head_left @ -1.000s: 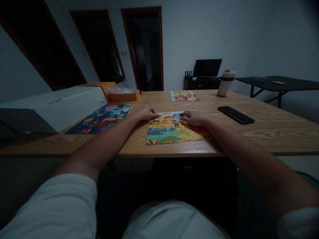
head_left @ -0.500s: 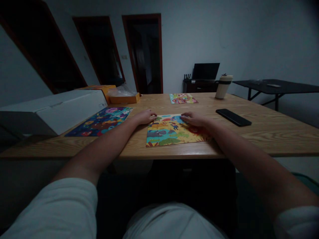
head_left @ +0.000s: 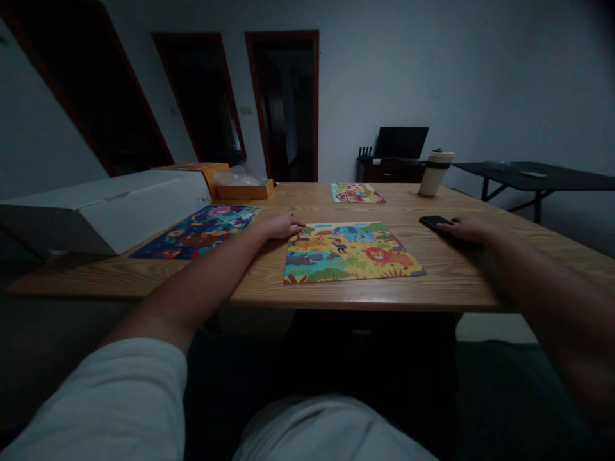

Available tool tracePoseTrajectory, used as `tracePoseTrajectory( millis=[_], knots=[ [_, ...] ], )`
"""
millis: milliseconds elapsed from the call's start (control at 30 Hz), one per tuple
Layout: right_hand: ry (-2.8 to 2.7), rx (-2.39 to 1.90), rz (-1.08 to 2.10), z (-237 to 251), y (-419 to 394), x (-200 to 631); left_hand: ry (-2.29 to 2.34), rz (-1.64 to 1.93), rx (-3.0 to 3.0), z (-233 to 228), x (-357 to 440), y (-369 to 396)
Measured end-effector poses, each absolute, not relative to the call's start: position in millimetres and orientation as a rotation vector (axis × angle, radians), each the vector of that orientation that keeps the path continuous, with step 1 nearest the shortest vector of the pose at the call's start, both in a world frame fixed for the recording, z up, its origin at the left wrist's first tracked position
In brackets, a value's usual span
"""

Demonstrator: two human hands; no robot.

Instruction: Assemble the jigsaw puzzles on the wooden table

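A colourful animal jigsaw puzzle lies flat before me, its pieces fitted together and a blue elephant, lions and a hippo showing. My left hand rests at its upper left corner, fingers stretched out and the tips touching the edge. Off to the right, my right hand lies over the near part of a black phone. Its fingers close on the phone, which still lies on the table; the far fingers are hidden.
A dark blue puzzle lies on the left beside a long white box. Behind them, an orange box holds clear plastic. Farther back on the wooden table are another puzzle and a cream tumbler.
My right hand has left the puzzle's upper edge and moved right onto the phone, uncovering the lions. My left hand stays at the corner. The view has shifted slightly.
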State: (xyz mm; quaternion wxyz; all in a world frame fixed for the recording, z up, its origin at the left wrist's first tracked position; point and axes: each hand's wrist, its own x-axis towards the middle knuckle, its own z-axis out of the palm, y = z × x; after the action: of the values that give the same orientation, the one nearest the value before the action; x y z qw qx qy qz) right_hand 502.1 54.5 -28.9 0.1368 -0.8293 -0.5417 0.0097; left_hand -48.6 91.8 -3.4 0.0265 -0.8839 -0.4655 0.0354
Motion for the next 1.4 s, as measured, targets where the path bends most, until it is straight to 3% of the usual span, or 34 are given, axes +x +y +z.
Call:
tracePoseTrajectory(
  millis=[167, 600, 1400],
  knots=[
    [-1.647, -2.374, 0.221, -26, 58, 491, -1.477, 0.105, -2.660, -3, -49, 89],
    [-1.416, -2.429, 0.007, -40, 54, 484, -1.545, 0.139, -2.617, -4, -47, 82],
    [-1.536, -2.307, -0.035, -36, 35, 476, -1.509, 0.116, -2.695, -7, -41, 79]
  ],
)
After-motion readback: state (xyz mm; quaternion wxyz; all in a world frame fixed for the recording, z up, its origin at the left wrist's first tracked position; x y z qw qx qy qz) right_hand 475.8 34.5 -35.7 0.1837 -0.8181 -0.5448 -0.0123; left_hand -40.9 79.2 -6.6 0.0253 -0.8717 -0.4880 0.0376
